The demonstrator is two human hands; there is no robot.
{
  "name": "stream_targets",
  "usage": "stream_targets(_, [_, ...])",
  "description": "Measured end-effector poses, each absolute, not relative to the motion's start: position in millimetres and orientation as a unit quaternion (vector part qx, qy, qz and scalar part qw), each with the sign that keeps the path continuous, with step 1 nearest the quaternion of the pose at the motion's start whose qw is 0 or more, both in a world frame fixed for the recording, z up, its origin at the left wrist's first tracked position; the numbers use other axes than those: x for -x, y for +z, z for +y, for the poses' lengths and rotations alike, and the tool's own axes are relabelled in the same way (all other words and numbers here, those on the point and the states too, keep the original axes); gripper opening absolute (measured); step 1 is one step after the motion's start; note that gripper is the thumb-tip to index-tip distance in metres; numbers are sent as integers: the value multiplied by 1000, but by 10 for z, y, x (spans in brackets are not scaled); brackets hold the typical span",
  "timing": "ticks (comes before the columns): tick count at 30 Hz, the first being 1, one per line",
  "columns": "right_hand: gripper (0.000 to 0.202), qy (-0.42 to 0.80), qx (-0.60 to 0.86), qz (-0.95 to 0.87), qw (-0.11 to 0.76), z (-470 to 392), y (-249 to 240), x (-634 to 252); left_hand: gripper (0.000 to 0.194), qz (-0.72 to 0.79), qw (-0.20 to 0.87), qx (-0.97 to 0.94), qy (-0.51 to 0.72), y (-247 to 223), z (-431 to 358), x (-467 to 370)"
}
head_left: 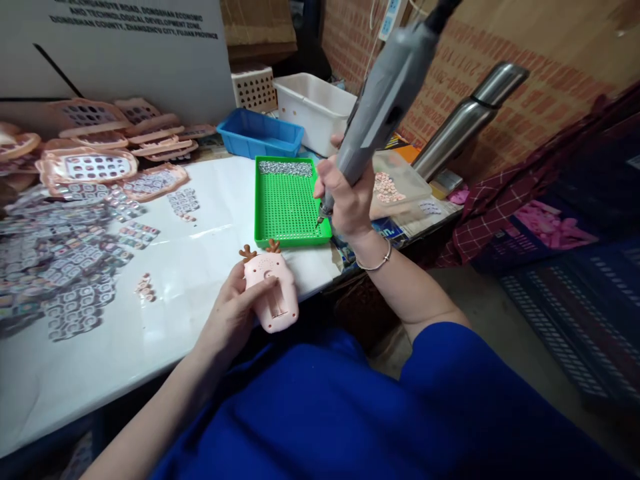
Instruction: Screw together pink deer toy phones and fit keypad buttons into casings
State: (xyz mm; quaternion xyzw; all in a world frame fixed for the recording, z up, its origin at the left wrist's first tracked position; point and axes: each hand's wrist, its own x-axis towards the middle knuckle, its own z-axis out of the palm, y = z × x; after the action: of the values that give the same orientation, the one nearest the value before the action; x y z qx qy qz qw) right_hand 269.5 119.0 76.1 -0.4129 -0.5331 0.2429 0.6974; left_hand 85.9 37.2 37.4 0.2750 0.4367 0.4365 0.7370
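My left hand (231, 310) grips a pink toy phone case (285, 287) with brown antlers, its back facing up. The thumb lies across the case, just above an open battery slot. Held in my right hand (350, 197) is a grey electric screwdriver (387, 100), tilted with its bit pointing down and left. That bit is over the near right corner of a green perforated tray (290, 207). Small silver screws (285, 168) lie along the tray's far side. The bit and the case are apart.
Keypad sheets (80, 307) and pink shell halves (90, 163) cover the table's left side. Behind the tray stand a blue bin (260, 133) and a white bin (320, 107). A clear box (410, 180) with small pink parts and a steel flask (470, 120) are at right.
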Motion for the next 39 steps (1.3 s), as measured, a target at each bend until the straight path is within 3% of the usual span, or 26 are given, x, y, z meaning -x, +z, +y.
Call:
stream_targets(7, [39,395,262,-542,694,834,1020,-2077,47,420,742,-287,437,337,383,-846])
stream_targets(11, [48,441,280,-550,652,796,997,-1870,44,394,746,-300,445,328,380,-836])
stream_targets(17, [68,437,340,-561,616,885,893,-1837,45,396,751,-294,440,359,379,-825])
stream_targets(23, [57,424,365,-571,601,866,882,-1822,46,394,753,-291,440,358,388,-820])
stream_targets(34, [65,436,357,-562,606,906,856,-1832,47,381,751,-306,444,313,373,-818])
stream_targets(39, [62,443,285,-565,635,929,858,-1819,41,390,749,-292,449,357,381,-804])
